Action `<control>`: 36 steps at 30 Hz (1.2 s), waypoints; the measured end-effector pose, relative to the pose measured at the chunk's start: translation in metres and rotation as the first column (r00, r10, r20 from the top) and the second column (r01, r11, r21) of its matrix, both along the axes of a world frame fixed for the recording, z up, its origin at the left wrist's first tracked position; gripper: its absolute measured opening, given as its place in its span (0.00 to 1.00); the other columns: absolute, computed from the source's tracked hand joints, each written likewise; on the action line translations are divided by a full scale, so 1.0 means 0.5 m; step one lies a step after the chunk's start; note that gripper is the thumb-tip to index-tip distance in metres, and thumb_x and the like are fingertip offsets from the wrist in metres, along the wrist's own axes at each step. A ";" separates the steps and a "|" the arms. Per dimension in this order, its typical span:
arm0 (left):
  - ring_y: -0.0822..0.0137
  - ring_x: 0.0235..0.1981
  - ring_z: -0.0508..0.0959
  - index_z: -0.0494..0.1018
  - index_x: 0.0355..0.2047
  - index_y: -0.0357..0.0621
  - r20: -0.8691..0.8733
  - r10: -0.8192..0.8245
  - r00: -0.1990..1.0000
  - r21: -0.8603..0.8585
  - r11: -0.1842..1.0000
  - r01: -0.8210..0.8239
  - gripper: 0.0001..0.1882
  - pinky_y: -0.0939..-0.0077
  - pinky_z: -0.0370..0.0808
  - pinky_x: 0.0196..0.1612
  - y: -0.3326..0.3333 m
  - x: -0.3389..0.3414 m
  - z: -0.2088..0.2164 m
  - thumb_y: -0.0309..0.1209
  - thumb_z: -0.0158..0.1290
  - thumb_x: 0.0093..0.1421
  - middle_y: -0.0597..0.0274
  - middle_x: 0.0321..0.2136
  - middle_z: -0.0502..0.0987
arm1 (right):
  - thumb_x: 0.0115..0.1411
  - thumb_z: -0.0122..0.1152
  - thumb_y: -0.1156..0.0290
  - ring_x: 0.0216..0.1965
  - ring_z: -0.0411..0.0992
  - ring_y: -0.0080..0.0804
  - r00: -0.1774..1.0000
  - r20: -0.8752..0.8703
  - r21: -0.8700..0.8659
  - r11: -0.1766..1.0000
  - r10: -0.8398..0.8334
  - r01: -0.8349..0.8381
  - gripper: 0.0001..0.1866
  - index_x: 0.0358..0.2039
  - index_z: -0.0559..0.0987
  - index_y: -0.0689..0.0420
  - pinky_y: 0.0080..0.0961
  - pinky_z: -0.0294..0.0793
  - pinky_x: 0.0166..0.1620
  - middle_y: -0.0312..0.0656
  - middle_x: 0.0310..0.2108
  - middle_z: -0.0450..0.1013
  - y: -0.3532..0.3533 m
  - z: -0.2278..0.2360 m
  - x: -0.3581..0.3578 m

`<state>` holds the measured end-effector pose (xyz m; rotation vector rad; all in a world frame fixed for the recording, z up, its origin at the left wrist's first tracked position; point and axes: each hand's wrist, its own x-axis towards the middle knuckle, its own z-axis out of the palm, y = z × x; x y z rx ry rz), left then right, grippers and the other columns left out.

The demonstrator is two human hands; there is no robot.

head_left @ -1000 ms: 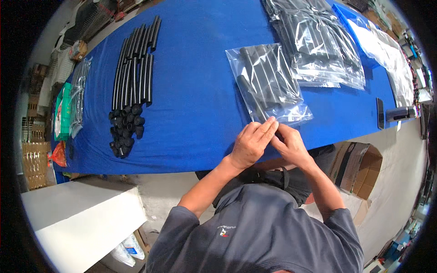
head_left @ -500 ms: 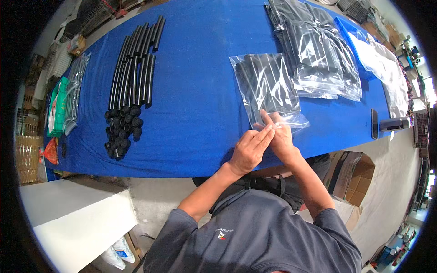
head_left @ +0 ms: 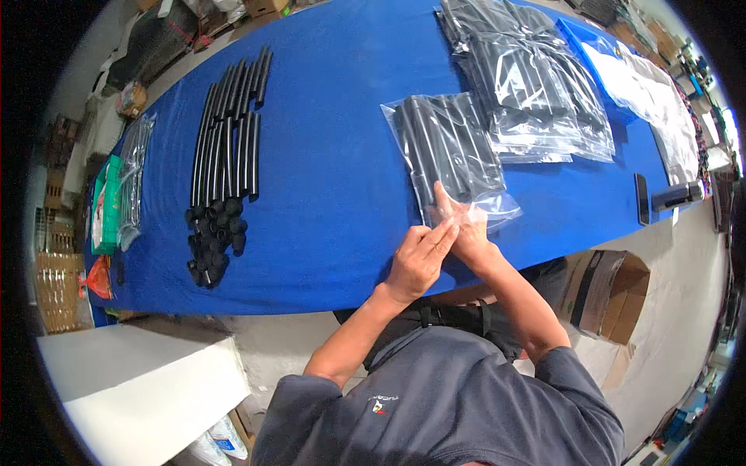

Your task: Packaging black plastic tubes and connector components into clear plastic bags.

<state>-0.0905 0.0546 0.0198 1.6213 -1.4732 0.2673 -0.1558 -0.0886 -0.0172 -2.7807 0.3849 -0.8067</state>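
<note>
A clear plastic bag (head_left: 453, 147) with several black tubes inside lies on the blue-covered table, its loose mouth toward me. My left hand (head_left: 418, 260) has its fingers pressed together at the near edge of that bag. My right hand (head_left: 468, 231) is at the same edge, its index finger stretched along the plastic and its other fingers partly behind the clear film. The fingertips of both hands meet there, so the exact grip is partly hidden.
Loose black tubes (head_left: 225, 155) lie in rows on the left, with black caps (head_left: 211, 248) below them. Filled bags (head_left: 528, 85) are stacked at the far right beside a blue tray (head_left: 571, 39). A green box (head_left: 107, 203), flat bags (head_left: 136, 171) and a dark handheld device (head_left: 676, 196) lie toward the sides.
The view has shifted slightly. Both hands stay at the bag's mouth, and the right hand's other fingers have drawn in while its index finger remains stretched out.
</note>
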 end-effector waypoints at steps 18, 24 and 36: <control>0.58 0.33 0.75 0.78 0.48 0.36 0.028 0.016 0.999 0.069 0.997 -0.018 0.25 0.69 0.74 0.39 0.029 -0.001 -0.011 0.14 0.57 0.45 0.54 0.51 0.78 | 0.52 0.58 0.69 0.20 0.74 0.33 0.975 -0.029 -0.087 0.971 0.219 -0.221 0.36 0.64 0.65 0.61 0.34 0.71 0.21 0.37 0.23 0.71 -0.024 -0.003 0.005; 0.58 0.34 0.75 0.79 0.46 0.38 0.012 0.023 1.000 0.028 0.999 -0.024 0.24 0.69 0.74 0.40 0.022 -0.002 -0.006 0.16 0.57 0.45 0.55 0.51 0.78 | 0.50 0.59 0.72 0.18 0.73 0.35 0.977 -0.179 -0.072 0.989 0.112 -0.126 0.42 0.65 0.57 0.71 0.34 0.70 0.20 0.40 0.20 0.71 -0.014 -0.012 0.021; 0.54 0.41 0.75 0.77 0.47 0.42 0.043 0.171 0.984 0.110 0.978 -0.175 0.20 0.66 0.75 0.41 0.076 0.009 0.018 0.20 0.59 0.52 0.48 0.53 0.73 | 0.51 0.66 0.72 0.29 0.71 0.40 0.998 0.025 -0.005 0.999 -0.053 0.053 0.14 0.39 0.76 0.57 0.36 0.71 0.32 0.41 0.29 0.69 -0.064 0.101 -0.239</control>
